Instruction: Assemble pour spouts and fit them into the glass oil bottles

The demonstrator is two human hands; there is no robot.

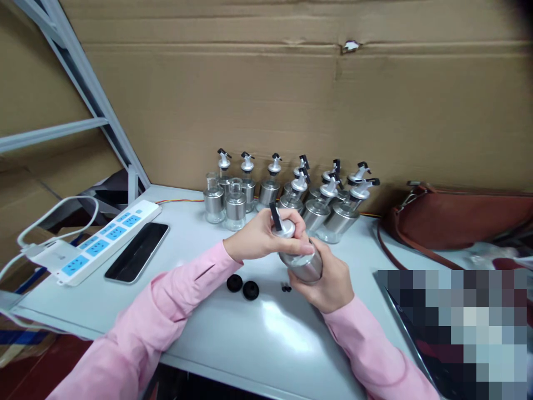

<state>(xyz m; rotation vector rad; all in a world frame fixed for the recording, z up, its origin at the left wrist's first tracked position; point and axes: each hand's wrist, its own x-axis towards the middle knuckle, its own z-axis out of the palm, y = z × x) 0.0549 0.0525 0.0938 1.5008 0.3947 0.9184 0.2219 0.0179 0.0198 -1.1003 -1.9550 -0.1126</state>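
Above the white table (233, 333), my right hand (328, 280) wraps round the steel body of a small oil bottle (303, 264) and holds it tilted. My left hand (260, 236) is closed over the bottle's silver pourer cap (285, 226), whose black lever sticks up between the fingers. Both arms wear pink sleeves. Two black round stoppers (242, 286) and a tiny black part (286, 288) lie on the table just below my hands.
Several capped steel-and-glass bottles (316, 200) stand in rows against the cardboard wall, with two uncapped ones (225, 203) at their left. A power strip (100, 239) and a black phone (137, 251) lie at left. A brown bag (453, 216) sits at right.
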